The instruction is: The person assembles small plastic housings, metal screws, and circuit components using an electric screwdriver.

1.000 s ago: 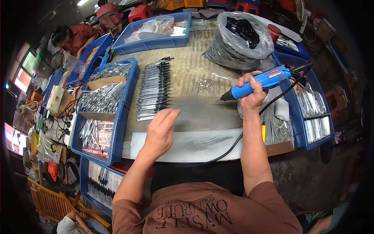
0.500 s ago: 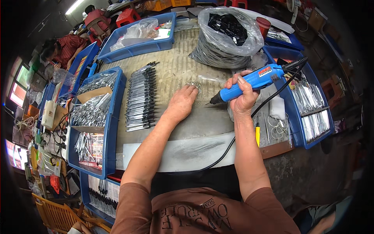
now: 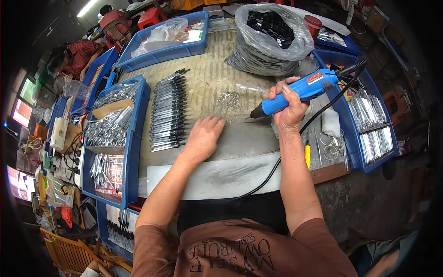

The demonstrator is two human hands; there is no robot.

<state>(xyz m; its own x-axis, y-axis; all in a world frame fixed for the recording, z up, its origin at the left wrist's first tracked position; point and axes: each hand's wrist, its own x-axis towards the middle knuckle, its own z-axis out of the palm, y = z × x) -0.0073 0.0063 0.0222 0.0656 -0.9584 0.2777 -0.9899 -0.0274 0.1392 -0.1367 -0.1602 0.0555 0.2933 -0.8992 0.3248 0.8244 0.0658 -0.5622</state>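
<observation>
In my right hand point(image 3: 291, 104) is a blue electric screwdriver point(image 3: 302, 92), fingers wrapped round its body. Its black nose and thin bit point left, low over the worktop point(image 3: 249, 147). My left hand point(image 3: 204, 137) rests palm down on the worktop with its fingers curled under. Whatever those fingertips may hold is hidden. Just beyond them lies a scattered heap of tiny metal parts point(image 3: 229, 100). Left of that hand, a row of silver pen-like pieces with black ends point(image 3: 167, 111) lies side by side.
A clear bag of black parts point(image 3: 270, 39) stands at the back. Blue trays of silver pieces flank me, one on the left point(image 3: 134, 152) and one on the right point(image 3: 353, 143). The black cord point(image 3: 270, 177) hangs past my right forearm. Another person point(image 3: 78, 57) sits at far left.
My left hand has drawn back from the tiny metal parts, toward me and slightly left, and its fingers have curled. The screwdriver stays in my right hand, nearly where it was.
</observation>
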